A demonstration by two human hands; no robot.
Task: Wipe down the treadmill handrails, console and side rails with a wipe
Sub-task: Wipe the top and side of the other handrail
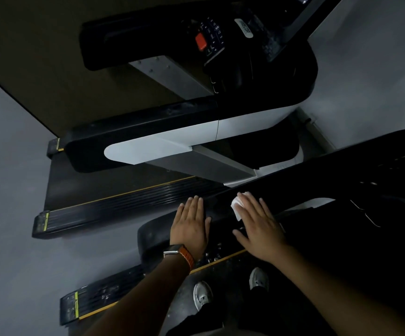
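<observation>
In the head view, a black handrail (317, 170) of the near treadmill is seen running from the lower middle toward the upper right. The left hand (190, 223) is laid flat on its rounded end, palm down, with the fingers straight and close together; nothing is held in it. A watch (181, 253) with an orange band is worn on this wrist.

The right hand (261, 226) is placed further along the same handrail, also palm down, with the fingers straight and a little spread. A white wipe (236, 207) is pressed under these fingers against the handrail, and a folded part of it shows at the left edge of the hand. The two hands are near each other but apart.

Below the hands, the side rail (95, 304) of the near treadmill is seen, black with a yellow line along its inner edge and with pale specks on it. Two grey shoes (202, 295) are set on the dark belt (228, 287) beside this rail.

Beyond the handrail, a second treadmill (148, 151) is seen on the grey floor (7, 190), with a black and white arm and a ribbed rail edged in yellow. Its console (245, 30) is seen at the top, and a red button (200, 41) is set among the small keys there.
</observation>
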